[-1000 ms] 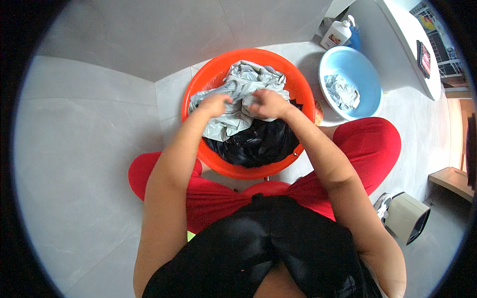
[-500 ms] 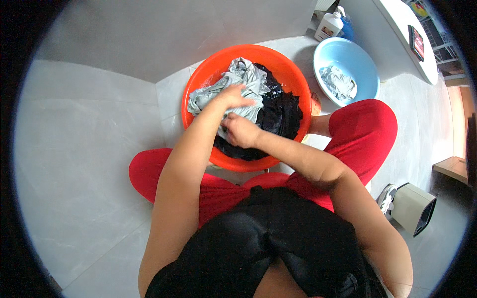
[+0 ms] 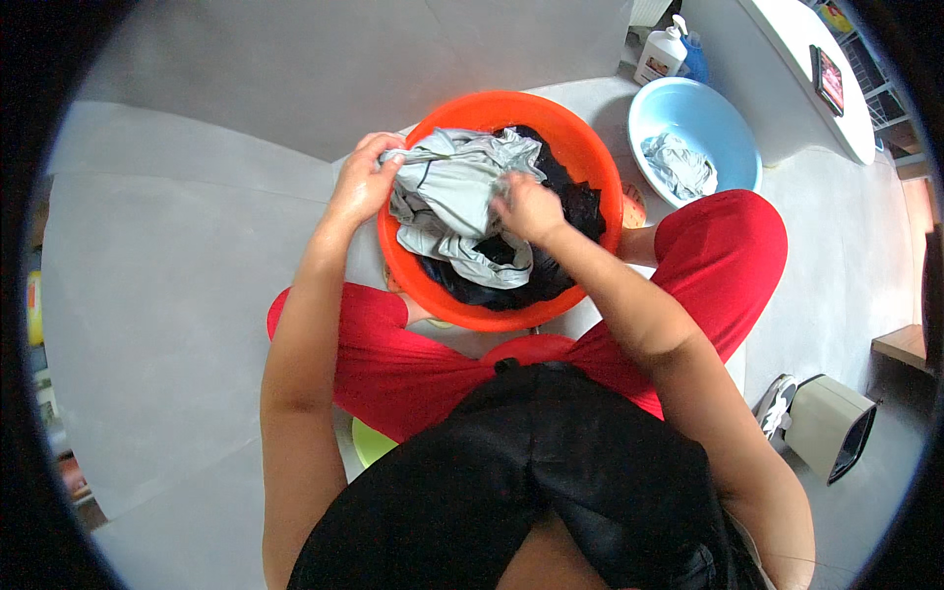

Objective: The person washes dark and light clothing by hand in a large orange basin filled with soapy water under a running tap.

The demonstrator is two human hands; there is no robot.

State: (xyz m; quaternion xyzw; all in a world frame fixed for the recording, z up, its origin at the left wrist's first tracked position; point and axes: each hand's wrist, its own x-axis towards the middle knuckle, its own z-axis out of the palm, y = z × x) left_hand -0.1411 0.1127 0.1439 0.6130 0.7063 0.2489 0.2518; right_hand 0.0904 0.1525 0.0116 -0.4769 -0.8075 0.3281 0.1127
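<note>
A wet pale grey garment [image 3: 457, 187] with dark piping lies bunched in an orange basin [image 3: 397, 258], on top of black clothes [image 3: 580, 221]. At the basin's upper left rim my left hand [image 3: 366, 179] is closed on the garment's edge, thumb on top. My right hand [image 3: 532, 208] is over the middle of the basin, its fingers curled on the right side of the same garment and slightly blurred. One loop of the pale cloth hangs toward the near side, over the black clothes.
A light blue basin [image 3: 730, 118] holding a small pale cloth [image 3: 678, 165] stands at the far right. Behind it is a white pump bottle [image 3: 661, 54]. A phone [image 3: 828, 81] lies on a white ledge. A beige bin [image 3: 824, 425] and a shoe [image 3: 777, 403] are at the right.
My left hand has moved left to the basin's rim, drawing the pale garment's edge with it. My right hand has shifted up and right. The garment is more spread out.
</note>
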